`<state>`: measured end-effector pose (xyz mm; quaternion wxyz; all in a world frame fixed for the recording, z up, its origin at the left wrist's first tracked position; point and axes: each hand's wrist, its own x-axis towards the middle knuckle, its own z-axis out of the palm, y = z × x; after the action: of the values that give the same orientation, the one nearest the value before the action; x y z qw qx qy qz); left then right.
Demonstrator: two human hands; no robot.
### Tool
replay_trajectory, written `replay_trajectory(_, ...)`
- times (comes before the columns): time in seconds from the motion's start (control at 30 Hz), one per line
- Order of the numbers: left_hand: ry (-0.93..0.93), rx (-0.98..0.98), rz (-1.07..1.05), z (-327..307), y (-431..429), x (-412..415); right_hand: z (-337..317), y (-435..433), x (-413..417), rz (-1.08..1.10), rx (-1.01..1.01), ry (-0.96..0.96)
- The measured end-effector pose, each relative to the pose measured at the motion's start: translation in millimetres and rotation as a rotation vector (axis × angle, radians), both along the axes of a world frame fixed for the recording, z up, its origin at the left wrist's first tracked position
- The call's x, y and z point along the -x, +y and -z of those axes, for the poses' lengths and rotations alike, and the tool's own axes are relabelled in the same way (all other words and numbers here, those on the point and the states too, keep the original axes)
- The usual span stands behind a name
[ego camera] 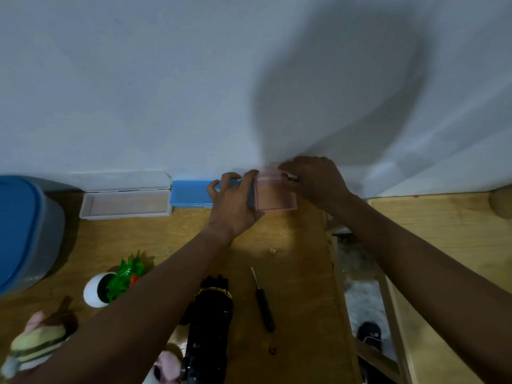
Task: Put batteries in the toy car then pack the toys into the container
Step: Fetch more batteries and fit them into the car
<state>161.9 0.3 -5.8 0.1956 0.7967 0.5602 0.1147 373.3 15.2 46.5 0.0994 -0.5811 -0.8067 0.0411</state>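
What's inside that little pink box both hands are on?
The pink box looks bare inside, though the view is blurred. The right hand pinches a small shiny item at its far right corner and covers that corner. The left hand grips its left side.

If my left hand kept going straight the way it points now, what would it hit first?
Probably the blue box: your left hand points away from you, curled fingers by that box's right end. If it clears the box, the white wall comes next; depth is unclear.
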Motion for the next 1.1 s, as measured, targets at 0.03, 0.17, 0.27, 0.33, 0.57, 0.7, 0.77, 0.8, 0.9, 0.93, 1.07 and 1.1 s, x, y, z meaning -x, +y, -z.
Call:
replay_trajectory(0.03, -0.015, 0.011, 0.000, -1, 0, 0, 6, -3, 1, 0.048, -0.037, 0.043)
replay_trajectory(0.17, -0.013, 0.052, 0.025, -3, 3, -1, 18, -23, 15, 0.188, -0.118, 0.248)
replay_trajectory(0.27, 0.018, 0.062, 0.049, -1, 6, -2, 34, -37, 27, 0.051, -0.114, 0.156)
replay_trajectory(0.33, 0.024, 0.062, 0.067, -1, 9, -2, 43, -37, 33, -0.050, -0.047, 0.049)
replay_trajectory(0.57, 0.019, 0.050, 0.073, 1, 13, -2, 62, -16, 29, 0.005, 0.332, 0.179)
replay_trajectory(0.7, 0.023, 0.058, 0.066, 3, 13, -2, 64, -19, 27, 0.040, 0.324, 0.174)
replay_trajectory(0.77, 0.028, 0.061, 0.067, 4, 13, -2, 61, -26, 25, 0.044, 0.199, 0.295)
replay_trajectory(0.8, 0.033, 0.061, 0.066, 4, 13, -2, 60, -31, 23, 0.041, 0.101, 0.345)
replay_trajectory(0.9, 0.041, 0.065, 0.063, 2, 13, -3, 52, -48, 23, 0.098, -0.252, 0.355)
replay_trajectory(0.93, 0.042, 0.062, 0.064, 2, 12, -2, 50, -52, 24, 0.128, -0.340, 0.320)
replay_trajectory(1.07, 0.021, 0.023, 0.093, 1, 10, -1, 51, -55, 21, 0.298, -0.200, 0.273)
replay_trajectory(1.1, 0.008, 0.024, 0.097, 1, 10, -1, 54, -56, 20, 0.311, -0.156, 0.261)
